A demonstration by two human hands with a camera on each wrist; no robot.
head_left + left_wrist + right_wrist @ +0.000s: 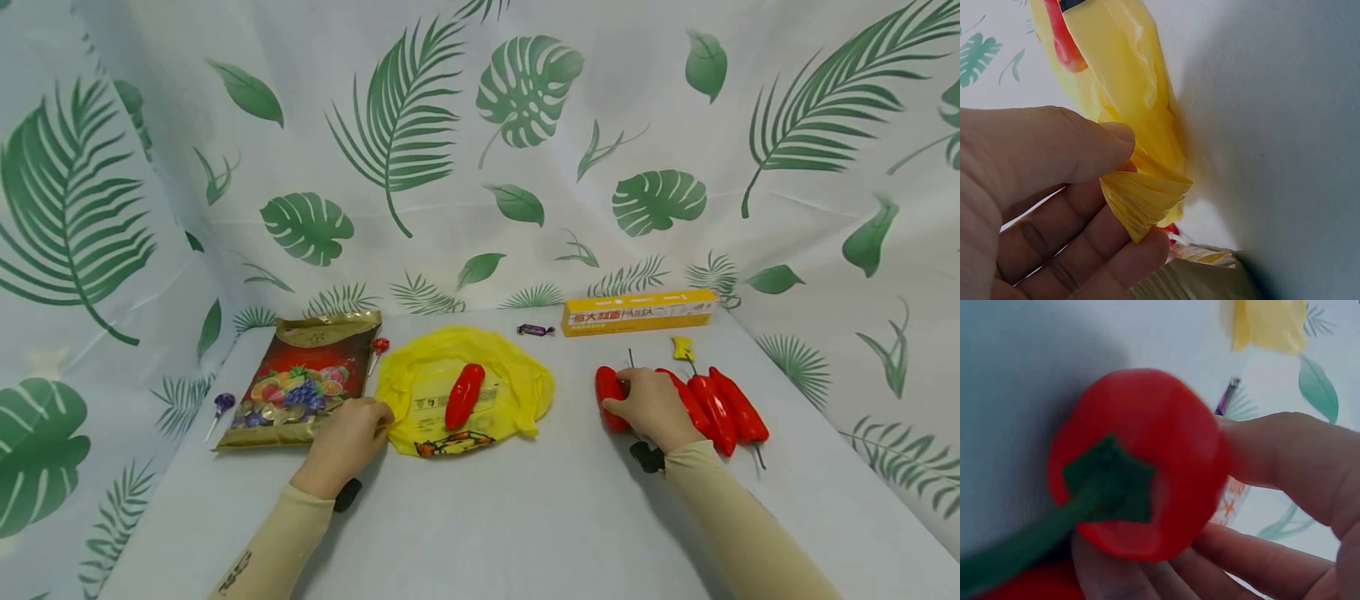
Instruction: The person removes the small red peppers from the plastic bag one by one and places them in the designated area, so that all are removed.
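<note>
My left hand (351, 443) pinches the left edge of a yellow plastic bag (528, 379) between thumb and fingers. In the left wrist view, a gathered corner of the bag (1144, 197) sticks out below the thumb. On top of the bag lies one red pepper (465, 397). Over on the right, my right hand (654, 404) grips another red pepper (609, 392), thumb on one side and fingers on the other. Its green stem (1110, 481) faces the right wrist camera. Beside that hand lie several more red peppers (711, 417), partly covered by it.
A red and gold fruit-printed packet (300, 375) lies at the left, between a purple lollipop (223, 402) and a red lollipop (381, 343). Toward the back are a purple wrapped candy (535, 330), a yellow pasta box (637, 315) and a small yellow-wrapped item (682, 347).
</note>
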